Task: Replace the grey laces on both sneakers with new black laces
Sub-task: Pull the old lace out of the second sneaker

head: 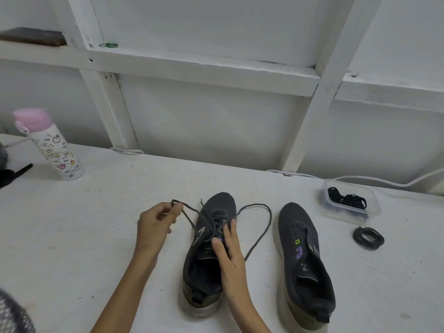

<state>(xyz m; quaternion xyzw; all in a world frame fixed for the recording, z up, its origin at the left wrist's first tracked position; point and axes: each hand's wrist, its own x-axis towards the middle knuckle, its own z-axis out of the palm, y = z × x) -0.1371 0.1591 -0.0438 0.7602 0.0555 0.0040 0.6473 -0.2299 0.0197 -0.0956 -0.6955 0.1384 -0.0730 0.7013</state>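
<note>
My left hand [157, 222] is curled, finger and thumb pinching one end of the grey lace [212, 225] and holding it out to the left of the laced sneaker [201, 277]. That lace is threaded through the upper eyelets, and its other end loops loose over the table [96, 224] on the right side of the shoe. My right hand [228, 251] lies flat on the tongue, fingers straight and spread, pressing down and gripping nothing. The second sneaker [305, 260] stands just to the right with bare eyelets, toe pointing away from me like the first. Beyond it, near the wall, a clear box [374, 200] holds black laces [348, 200]; how many I cannot tell. A coiled black lace [368, 237] lies on the table just in front of the box. A pink-capped bottle [48, 143] stands far left.
</note>
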